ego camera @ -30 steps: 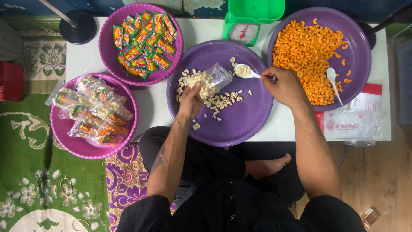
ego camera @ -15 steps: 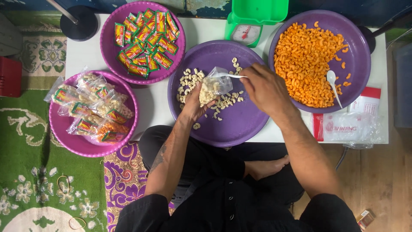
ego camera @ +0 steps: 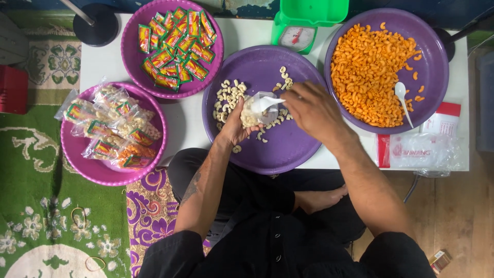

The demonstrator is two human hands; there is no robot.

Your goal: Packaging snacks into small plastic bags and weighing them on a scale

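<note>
Bag [ego camera: 256,114] mid-tray [ego camera: 288,154], rims seemingly clear

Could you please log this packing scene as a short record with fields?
left hand: left hand holds a small clear bag of pale pieces
right hand: right hand tips a white spoon into the bag
under hands: purple tray with loose pale pieces
right tray: orange curls, second white spoon
left trays: sachets; filled bags
behind: green scale
</note>
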